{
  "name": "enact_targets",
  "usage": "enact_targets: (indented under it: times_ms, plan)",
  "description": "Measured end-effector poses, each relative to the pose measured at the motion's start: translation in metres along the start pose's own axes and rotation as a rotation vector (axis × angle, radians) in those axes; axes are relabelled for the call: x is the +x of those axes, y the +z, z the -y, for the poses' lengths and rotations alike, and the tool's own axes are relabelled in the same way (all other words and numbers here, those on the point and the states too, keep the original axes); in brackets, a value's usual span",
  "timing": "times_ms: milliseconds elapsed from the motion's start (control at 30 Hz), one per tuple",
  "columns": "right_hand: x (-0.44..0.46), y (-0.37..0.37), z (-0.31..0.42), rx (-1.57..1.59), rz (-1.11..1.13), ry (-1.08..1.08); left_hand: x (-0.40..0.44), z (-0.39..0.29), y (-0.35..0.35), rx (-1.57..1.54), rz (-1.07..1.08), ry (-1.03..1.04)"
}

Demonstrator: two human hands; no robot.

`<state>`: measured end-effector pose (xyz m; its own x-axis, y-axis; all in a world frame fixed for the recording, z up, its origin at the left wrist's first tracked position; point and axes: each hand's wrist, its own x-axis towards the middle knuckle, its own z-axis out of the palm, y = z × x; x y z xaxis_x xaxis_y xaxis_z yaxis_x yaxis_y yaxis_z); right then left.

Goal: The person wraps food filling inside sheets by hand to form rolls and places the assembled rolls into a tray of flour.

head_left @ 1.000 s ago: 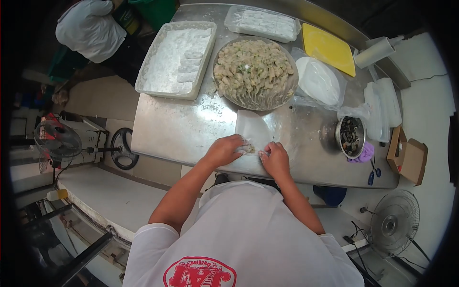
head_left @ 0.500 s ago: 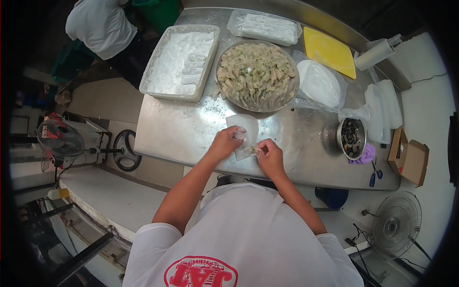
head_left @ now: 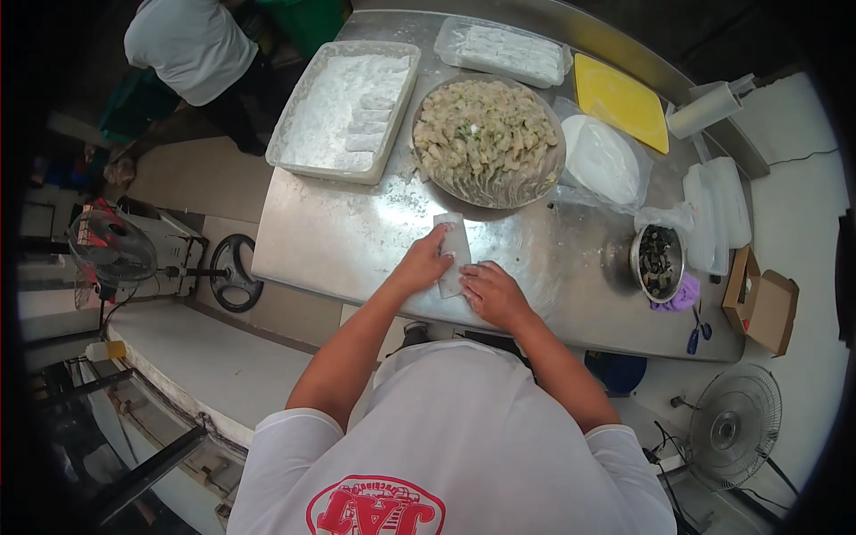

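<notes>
A translucent white wrapper [head_left: 454, 248], folded into a narrow upright strip, lies on the steel table near its front edge. My left hand [head_left: 423, 265] grips its left side, with the thumb across the strip. On the lower right side, my right hand [head_left: 492, 292] has its fingers closed on the wrapper's edge. Whatever lies inside the fold is hidden. Just beyond stands a round bowl of chunky pale filling [head_left: 486, 138] with green bits. At the back left, a white tub [head_left: 399, 147] holds several powder-dusted rolls in white powder.
Further back are a clear tray of white rolls [head_left: 504, 53], a yellow board [head_left: 621, 102] and a bagged white item [head_left: 606, 159]. To the right sit a metal bowl of dark pieces [head_left: 658, 261], a purple cloth and a cardboard box [head_left: 758, 299]. Another person [head_left: 190, 49] stands back left.
The wrapper has gone from a wide open sheet to a narrow folded strip. My right hand has moved slightly left and now lies flatter over its edge. The view has shifted a little.
</notes>
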<state>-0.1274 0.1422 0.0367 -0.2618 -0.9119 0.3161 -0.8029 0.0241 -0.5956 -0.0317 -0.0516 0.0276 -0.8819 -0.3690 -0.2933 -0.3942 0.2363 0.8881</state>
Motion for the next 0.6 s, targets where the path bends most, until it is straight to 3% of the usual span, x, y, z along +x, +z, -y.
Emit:
enact_targets:
  times_ms: [167,233,267,333,400,500,567,600]
  plan:
    - [0.004,0.011,-0.006,-0.018,0.058,-0.04,-0.01,0.004,0.005,0.002,-0.121,0.089]
    - [0.005,0.014,-0.007,-0.038,0.057,-0.003,-0.022,0.013,0.003,0.156,-0.249,0.292]
    - [0.005,0.014,-0.008,-0.036,0.056,-0.002,-0.029,0.015,0.001,0.157,-0.247,0.291]
    - [0.006,0.013,-0.006,0.041,0.09,0.116,-0.042,0.016,-0.004,0.345,-0.029,0.712]
    - [0.008,0.008,-0.004,0.06,0.09,0.098,-0.047,0.023,-0.002,0.497,0.031,0.673]
    - [0.013,-0.001,0.004,0.098,0.06,0.071,-0.043,0.027,-0.004,0.447,0.064,0.572]
    - [0.012,0.003,0.001,0.124,0.04,0.057,-0.038,0.022,-0.008,0.334,0.083,0.345]
    - [0.009,0.012,-0.007,0.108,0.039,0.097,-0.037,0.02,-0.01,0.332,0.079,0.341]
